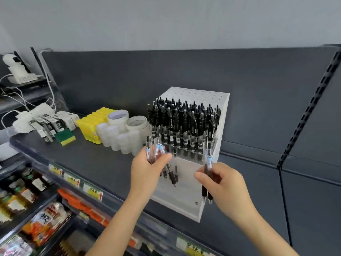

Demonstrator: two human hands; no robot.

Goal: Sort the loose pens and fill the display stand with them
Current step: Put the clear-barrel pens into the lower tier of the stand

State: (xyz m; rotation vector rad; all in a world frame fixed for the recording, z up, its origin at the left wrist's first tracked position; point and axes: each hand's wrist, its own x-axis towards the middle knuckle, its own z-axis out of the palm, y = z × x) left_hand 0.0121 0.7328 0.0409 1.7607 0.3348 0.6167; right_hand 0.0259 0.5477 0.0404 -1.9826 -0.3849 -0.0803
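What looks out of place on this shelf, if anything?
A green-and-yellow sponge lies askew beside the small boxes on the shelf, apart from any row. On the display stand, the back holes are empty.

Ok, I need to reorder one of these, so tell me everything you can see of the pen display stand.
The display stand is a white, box-like block, apparently plastic, upright on the dark shelf beside translucent tubs. Its top is a grid of holes: front rows packed with upright black pens, back rows bare. A clear tier fronts it above a plain white panel. The left hand and right hand hold loose pens before it; contact is unclear.
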